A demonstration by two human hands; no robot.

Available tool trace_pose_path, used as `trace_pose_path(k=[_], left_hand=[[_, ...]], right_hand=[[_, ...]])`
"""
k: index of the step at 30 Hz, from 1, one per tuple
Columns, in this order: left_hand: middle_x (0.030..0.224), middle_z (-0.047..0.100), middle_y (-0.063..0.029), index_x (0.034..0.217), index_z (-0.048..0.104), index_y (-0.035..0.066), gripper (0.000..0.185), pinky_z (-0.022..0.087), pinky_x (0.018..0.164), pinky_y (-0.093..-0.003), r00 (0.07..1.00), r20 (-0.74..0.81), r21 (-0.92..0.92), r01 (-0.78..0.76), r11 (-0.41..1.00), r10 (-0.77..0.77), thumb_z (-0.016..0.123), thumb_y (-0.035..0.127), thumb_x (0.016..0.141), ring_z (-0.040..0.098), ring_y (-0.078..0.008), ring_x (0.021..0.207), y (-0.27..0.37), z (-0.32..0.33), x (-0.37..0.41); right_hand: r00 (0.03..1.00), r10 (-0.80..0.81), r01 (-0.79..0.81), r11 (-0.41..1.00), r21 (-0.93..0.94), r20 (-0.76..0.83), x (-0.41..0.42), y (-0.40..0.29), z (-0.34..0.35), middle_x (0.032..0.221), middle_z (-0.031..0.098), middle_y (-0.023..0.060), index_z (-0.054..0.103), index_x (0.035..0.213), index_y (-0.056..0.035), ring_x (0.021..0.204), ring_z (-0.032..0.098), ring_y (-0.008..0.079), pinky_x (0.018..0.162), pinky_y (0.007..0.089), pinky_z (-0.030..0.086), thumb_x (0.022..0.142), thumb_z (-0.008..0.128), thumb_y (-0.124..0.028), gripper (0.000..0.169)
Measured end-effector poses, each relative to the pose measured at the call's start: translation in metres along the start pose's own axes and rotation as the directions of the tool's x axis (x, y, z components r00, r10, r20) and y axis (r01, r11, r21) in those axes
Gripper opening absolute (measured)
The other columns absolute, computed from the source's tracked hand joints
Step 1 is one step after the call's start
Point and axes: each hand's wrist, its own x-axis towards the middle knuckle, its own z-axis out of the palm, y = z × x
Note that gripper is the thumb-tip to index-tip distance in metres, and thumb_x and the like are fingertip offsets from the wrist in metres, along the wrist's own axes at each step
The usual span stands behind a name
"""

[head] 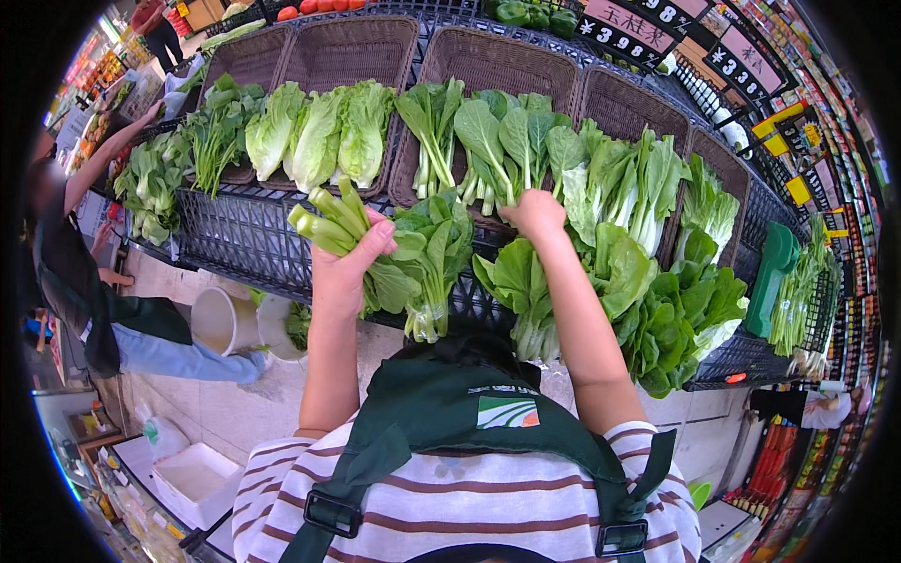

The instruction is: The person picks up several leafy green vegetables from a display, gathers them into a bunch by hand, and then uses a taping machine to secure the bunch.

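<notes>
My left hand (pixel 355 257) grips a bunch of leafy greens by its thick pale stalks (pixel 334 222), with the cut ends pointing up and left and the leaves hanging down behind my wrist. Reaching forward, my right hand (pixel 533 213) is at the lower stems of dark-leaved greens (pixel 519 137) in a brown wicker basket (pixel 493 53); its fingertips are hidden among the stems. Between my hands, another leafy bunch (pixel 440 260) lies over the front of the rack. Romaine-like lettuces (pixel 317 141) fill the basket to the left, and white-stemmed greens (pixel 651 183) lie to the right.
A black plastic crate rack (pixel 239 225) runs along the front. More greens (pixel 669 324) overhang it beside my right forearm. A green plastic object (pixel 771 281) stands at the right. At the left, a person in a dark apron (pixel 148 320) reaches over the display near pale buckets (pixel 215 320).
</notes>
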Motion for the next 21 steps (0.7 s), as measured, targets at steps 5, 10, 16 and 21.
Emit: trace_pose_path(k=[5,10,16,21], left_hand=[[0.083,0.062,-0.0039,0.094,0.06,0.0,0.019,0.05,0.067,-0.0256,1.0,-0.002,0.017,0.025,1.0,-0.025,0.071,0.004,0.08,0.059,-0.0112,0.071,0.001,0.003,-0.002],[0.084,0.062,-0.0031,0.094,0.061,0.001,0.019,0.05,0.068,-0.0252,0.998,-0.052,0.008,0.033,0.999,-0.032,0.072,0.004,0.079,0.06,-0.011,0.073,0.003,-0.005,-0.008],[0.084,0.062,-0.0025,0.094,0.06,0.001,0.02,0.05,0.069,-0.0253,0.999,-0.009,0.041,0.041,0.998,-0.041,0.073,0.004,0.079,0.06,-0.0107,0.073,0.013,-0.001,-0.004],[0.085,0.062,-0.0018,0.095,0.061,0.002,0.022,0.05,0.071,-0.0254,0.994,0.111,0.056,0.016,0.998,-0.022,0.074,0.004,0.077,0.06,-0.0098,0.075,0.028,0.016,0.003]], right_hand=[[0.985,0.023,-0.051,0.985,-0.163,-0.172,0.014,-0.001,0.041,0.094,0.067,0.0149,0.068,0.087,-0.0032,0.082,0.067,0.0307,0.07,0.0395,0.054,0.068,0.074,-0.044,0.045],[0.963,0.135,-0.098,0.982,0.162,-0.233,-0.012,-0.007,-0.015,0.086,0.066,0.019,0.061,0.087,-0.0001,0.08,0.066,0.0323,0.069,0.0405,0.054,0.074,0.063,-0.026,0.029],[0.974,0.026,0.198,0.375,0.906,-0.224,-0.046,0.005,-0.116,0.08,0.065,0.0079,0.057,0.101,0.0021,0.059,0.059,0.0101,0.051,0.0195,0.046,0.083,0.067,-0.011,0.024],[0.915,-0.096,0.403,0.205,0.892,-0.391,-0.087,-0.013,-0.163,0.074,0.062,-0.001,0.064,0.093,-0.0027,0.061,0.055,0.0028,0.052,0.0146,0.041,0.081,0.073,-0.017,0.02]])
